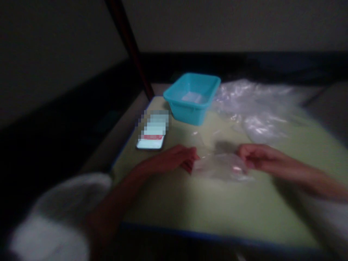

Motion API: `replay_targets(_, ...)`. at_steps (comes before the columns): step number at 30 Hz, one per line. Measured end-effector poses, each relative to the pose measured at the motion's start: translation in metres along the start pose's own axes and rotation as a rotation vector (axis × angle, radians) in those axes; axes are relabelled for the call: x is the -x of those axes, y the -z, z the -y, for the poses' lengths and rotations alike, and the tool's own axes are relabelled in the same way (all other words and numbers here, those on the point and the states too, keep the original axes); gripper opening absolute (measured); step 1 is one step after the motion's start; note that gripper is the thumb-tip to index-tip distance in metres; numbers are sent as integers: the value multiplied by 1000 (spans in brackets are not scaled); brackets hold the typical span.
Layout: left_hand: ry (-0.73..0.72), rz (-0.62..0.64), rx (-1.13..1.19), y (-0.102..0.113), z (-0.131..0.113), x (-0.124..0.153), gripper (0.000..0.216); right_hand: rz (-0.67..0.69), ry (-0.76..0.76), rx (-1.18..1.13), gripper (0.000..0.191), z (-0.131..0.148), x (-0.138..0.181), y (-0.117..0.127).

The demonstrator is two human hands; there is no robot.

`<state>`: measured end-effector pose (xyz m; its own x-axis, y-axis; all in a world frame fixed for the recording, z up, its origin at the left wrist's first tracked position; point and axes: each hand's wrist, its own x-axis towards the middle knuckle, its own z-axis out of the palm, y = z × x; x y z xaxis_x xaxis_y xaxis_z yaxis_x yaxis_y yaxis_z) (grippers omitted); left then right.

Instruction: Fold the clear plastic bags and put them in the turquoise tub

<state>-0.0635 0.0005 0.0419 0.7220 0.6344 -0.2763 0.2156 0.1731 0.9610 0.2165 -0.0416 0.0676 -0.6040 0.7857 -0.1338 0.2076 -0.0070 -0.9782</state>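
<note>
A clear plastic bag (220, 165) stretches between my two hands, just above the table. My left hand (183, 157) pinches its left end, fingers closed. At the other end, my right hand (251, 156) grips the bag with the fingers curled in. Something pale or shiny shows near the bag's right end, too blurred to name. Beyond the hands stands a turquoise plastic basin (187, 112), with a whitish flat item (192, 97) lying inside it.
A lit phone (152, 132) lies left of the basin. A heap of clear plastic bags (261, 108) spreads over the back right. The yellowish table (203, 210) has a blue edge. A dark red pole (130, 47) rises behind its left corner.
</note>
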Motion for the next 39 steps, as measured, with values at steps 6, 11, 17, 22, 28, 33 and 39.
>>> replay_targets(6,-40,46,-128,-1,0,0,56,-244,-178,-216,31,-9,-6,1)
replay_targets(11,-2,-43,-279,-6,3,-7,29,-239,-182,-223,32,-14,-7,7)
replay_targets(17,21,-80,-197,-11,2,-11,25,-55,-78,89,31,-9,2,18)
replay_targets(22,36,-110,-175,-11,2,-12,23,19,-101,198,23,-8,3,15)
replay_targets(28,25,-149,-248,-10,6,-15,26,28,-101,102,25,-16,0,11)
replay_targets(33,15,-163,-276,-8,10,-17,30,-9,-121,67,27,-22,0,8)
replay_targets(39,65,-192,-90,-11,6,-17,17,-163,-124,13,35,-23,-4,7)
